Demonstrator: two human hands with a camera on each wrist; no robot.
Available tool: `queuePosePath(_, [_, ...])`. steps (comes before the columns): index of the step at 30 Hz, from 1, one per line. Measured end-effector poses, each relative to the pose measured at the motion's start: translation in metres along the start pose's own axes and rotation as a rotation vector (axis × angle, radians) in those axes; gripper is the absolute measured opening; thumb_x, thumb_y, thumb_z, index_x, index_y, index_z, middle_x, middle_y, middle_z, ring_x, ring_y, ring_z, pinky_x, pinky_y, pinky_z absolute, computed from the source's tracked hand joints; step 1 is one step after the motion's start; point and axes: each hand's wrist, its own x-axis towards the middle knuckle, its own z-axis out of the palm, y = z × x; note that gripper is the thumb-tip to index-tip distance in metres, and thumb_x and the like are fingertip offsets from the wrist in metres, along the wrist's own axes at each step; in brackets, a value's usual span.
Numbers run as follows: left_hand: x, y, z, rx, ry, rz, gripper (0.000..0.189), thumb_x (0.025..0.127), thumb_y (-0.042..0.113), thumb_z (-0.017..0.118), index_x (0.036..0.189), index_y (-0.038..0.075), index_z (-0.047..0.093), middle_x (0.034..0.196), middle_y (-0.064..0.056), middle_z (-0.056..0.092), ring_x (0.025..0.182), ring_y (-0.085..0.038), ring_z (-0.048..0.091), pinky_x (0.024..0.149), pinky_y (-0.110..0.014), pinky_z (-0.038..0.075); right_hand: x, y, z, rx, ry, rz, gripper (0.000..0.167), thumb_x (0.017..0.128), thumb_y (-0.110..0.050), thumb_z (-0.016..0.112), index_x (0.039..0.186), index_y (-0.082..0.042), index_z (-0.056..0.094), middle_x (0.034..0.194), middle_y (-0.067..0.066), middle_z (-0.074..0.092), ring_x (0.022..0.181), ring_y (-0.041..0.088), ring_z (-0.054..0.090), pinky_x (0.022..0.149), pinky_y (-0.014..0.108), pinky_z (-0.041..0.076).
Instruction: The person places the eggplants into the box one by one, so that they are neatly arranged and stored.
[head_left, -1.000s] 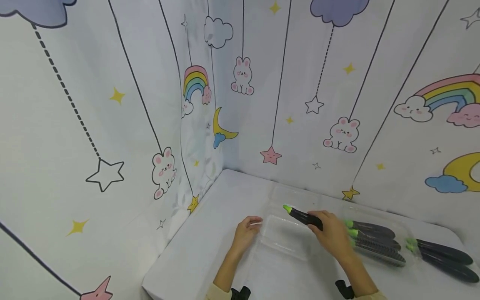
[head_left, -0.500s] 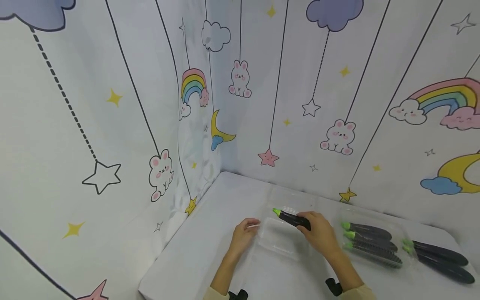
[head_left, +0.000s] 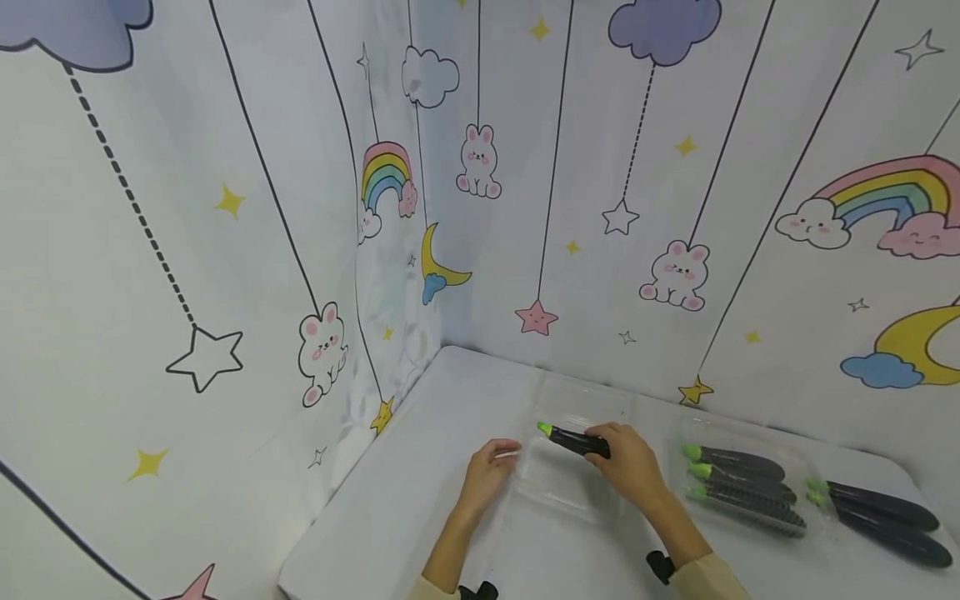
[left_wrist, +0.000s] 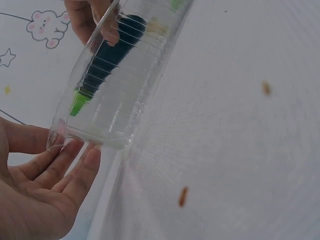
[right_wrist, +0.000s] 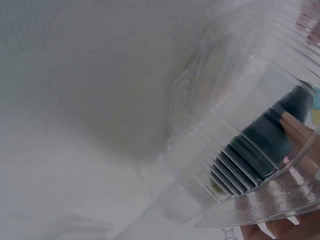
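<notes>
A clear plastic container with an open lid stands mid-table. My left hand is at its left end; in the left wrist view, the thumb and fingers pinch its rim. My right hand grips a dark eggplant with a bright green stem by its thick end. The eggplant is held over the container, stem pointing left. Both wrist views show the eggplant through the ribbed clear plastic; whether it touches the bottom I cannot tell.
To the right, a second clear container holds several eggplants. Two more eggplants lie side by side on the white table at the far right. Printed curtains stand close behind and along the left.
My right hand has carried the eggplant leftward and slightly down over the container. My left hand has stayed at the container's left end.
</notes>
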Motion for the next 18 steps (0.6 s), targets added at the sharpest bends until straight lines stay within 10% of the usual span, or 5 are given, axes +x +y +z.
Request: queuePosePath(18, [0.001,0.0,-0.002,0.026,-0.028,-0.032,0.032,0.097,0.002,0.062,0.129,-0.002,0.066,0.132,-0.021,0.067,0.12,-0.036,0.066,0.096,-0.036,0.058,0.0,0.005,0.014,-0.011,-0.019,0.017,0.038,0.08,-0.014,0.091,0.115,-0.011,0.077,0.119,0.012,0.073,0.11,0.034,0.067,0.086,0.053,0.059])
